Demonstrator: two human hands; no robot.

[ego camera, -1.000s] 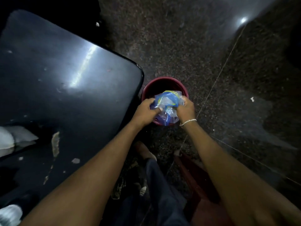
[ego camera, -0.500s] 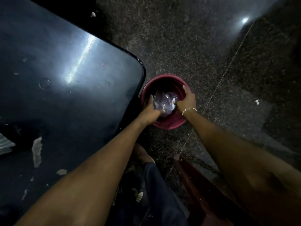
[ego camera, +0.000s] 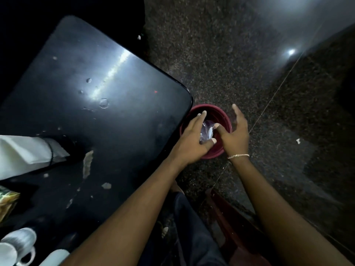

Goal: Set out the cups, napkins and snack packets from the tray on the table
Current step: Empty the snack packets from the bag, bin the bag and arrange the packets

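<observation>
A dark red bucket (ego camera: 226, 120) stands on the floor by the corner of the black table (ego camera: 107, 120). Inside it lies a crumpled clear plastic wrapper (ego camera: 207, 129). My left hand (ego camera: 192, 141) hovers over the bucket's near rim, fingers spread, holding nothing. My right hand (ego camera: 235, 135), with a bracelet at the wrist, is above the right rim, fingers apart and empty. On the table's left edge lie white napkins (ego camera: 21, 156), a snack packet (ego camera: 7, 200) and stacked white cups (ego camera: 17, 244).
Speckled dark floor (ego camera: 240, 54) surrounds the bucket, with a small white scrap (ego camera: 298, 141) to the right. Paper bits (ego camera: 87, 163) litter the table. A reddish chair edge (ego camera: 226, 214) and my dark trouser leg (ego camera: 190, 227) are below.
The blue and clear wrapper that both hands held above the bucket was pushed down into it. Both hands have let go and lifted with fingers spread.
</observation>
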